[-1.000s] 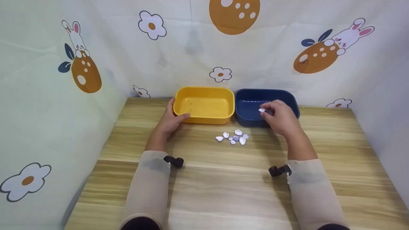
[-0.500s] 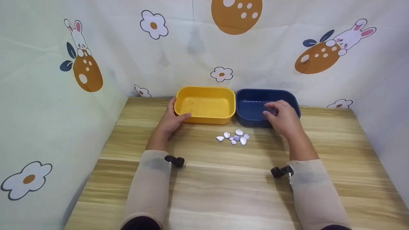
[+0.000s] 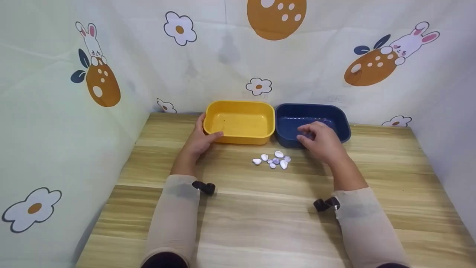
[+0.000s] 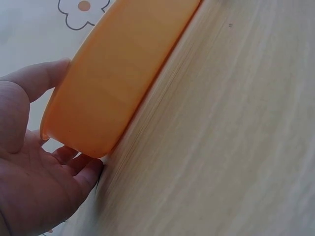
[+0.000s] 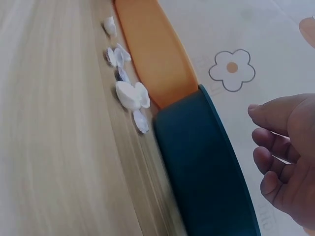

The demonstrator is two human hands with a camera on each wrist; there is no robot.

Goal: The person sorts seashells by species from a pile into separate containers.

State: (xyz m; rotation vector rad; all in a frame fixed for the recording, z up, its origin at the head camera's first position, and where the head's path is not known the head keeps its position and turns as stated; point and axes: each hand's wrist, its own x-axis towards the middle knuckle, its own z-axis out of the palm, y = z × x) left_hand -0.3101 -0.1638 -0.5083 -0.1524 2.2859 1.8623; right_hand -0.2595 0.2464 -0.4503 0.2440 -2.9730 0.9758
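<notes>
My left hand (image 3: pixel 198 142) grips the left end of a yellow plastic bin (image 3: pixel 241 140), its thumb on the front rim and its fingers on the end wall. In the left wrist view those fingers touch the bin's lower corner. My right hand (image 3: pixel 324 143) is over the front of a dark blue bin (image 3: pixel 288 142), fingers loosely bent. The right wrist view shows a gap between thumb and fingertips, holding nothing. Several small white and pale purple seashells (image 3: pixel 279 154) lie in front of the bins. My right hand hides part of the blue bin's inside.
The bins stand side by side at the back of a wood-grain table (image 3: pixel 253 223), against a printed cloth wall (image 3: pixel 215 67). More cloth hangs along the left and right sides. Black wrist cameras stick out inward from both sleeves.
One second ago my right hand pinched a white seashell over the blue bin; its fingers have since parted and the shell has left them. That hand then shifted slightly left and nearer. The left keeps its grip.
</notes>
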